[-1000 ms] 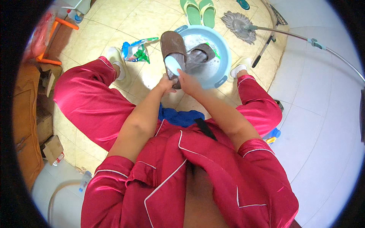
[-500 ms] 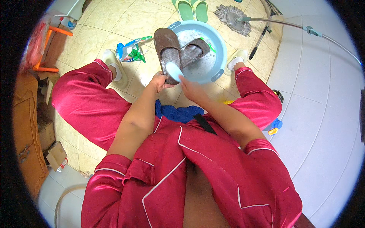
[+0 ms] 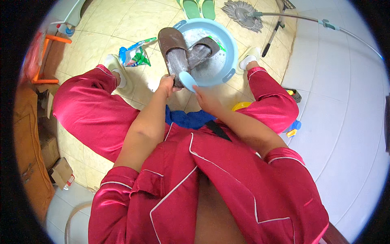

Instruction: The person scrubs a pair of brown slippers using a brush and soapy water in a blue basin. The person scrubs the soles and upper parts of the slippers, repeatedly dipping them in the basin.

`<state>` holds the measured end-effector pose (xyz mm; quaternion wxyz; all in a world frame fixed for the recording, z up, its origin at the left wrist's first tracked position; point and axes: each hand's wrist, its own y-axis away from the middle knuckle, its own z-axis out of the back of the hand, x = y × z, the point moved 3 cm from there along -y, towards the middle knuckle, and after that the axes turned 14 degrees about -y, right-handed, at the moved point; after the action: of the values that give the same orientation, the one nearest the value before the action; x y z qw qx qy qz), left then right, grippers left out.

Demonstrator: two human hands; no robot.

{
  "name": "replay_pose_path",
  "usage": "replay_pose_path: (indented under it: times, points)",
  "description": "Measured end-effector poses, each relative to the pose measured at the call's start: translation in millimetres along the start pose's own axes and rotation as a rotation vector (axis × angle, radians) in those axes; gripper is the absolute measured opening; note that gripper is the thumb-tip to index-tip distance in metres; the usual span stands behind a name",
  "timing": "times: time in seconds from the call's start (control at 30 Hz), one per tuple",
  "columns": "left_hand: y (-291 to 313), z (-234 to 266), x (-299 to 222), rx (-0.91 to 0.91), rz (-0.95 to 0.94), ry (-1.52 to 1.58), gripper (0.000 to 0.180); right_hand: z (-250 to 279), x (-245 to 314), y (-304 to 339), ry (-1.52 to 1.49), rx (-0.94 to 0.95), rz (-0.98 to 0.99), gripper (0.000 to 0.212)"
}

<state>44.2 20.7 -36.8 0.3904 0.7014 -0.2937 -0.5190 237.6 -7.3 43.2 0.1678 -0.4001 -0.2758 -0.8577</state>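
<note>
A brown slipper (image 3: 170, 40) with suds on its footbed is tilted over the left rim of a light blue basin (image 3: 232, 61). My left hand (image 3: 167, 84) is closed on its heel end. In my right hand (image 3: 208, 100) is a pale blue brush (image 3: 187, 80), held against the slipper's heel area; its bristles are hidden. A second brown slipper (image 3: 209, 44), also sudsy, leans in the soapy water beside the first. Something thin and bright green shows in the basin by its toe.
Left of the basin lies a blue, white and green plastic packet (image 3: 136, 57). Green slippers (image 3: 191, 9) stand beyond it. A grey mop head (image 3: 243, 16) lies at the far right, its pole reaching toward the wall. A yellow object (image 3: 242, 106) is partly hidden by my right leg.
The brush has shifted slightly down toward the slipper's heel edge, with my right hand. My left hand keeps its hold. The whole view has shifted a little.
</note>
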Motion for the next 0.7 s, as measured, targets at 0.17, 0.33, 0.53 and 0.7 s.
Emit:
replay_pose_path:
  times: [0.17,0.33,0.53,0.7]
  points:
    - [3,-5,-12,0.018,-0.039,-0.044,0.036,9,7,-86,0.020,-0.195,-0.033,0.039]
    - [-14,0,0,-0.001,-0.006,0.027,0.037,11,-13,-50,0.094,-0.178,0.116,0.035]
    - [-16,2,2,0.027,0.000,-0.005,0.035,12,-1,-6,-0.008,-0.059,0.028,0.038]
    - [-9,-6,-9,0.072,0.006,-0.001,0.036,9,2,-88,-0.064,-0.278,-0.023,0.038]
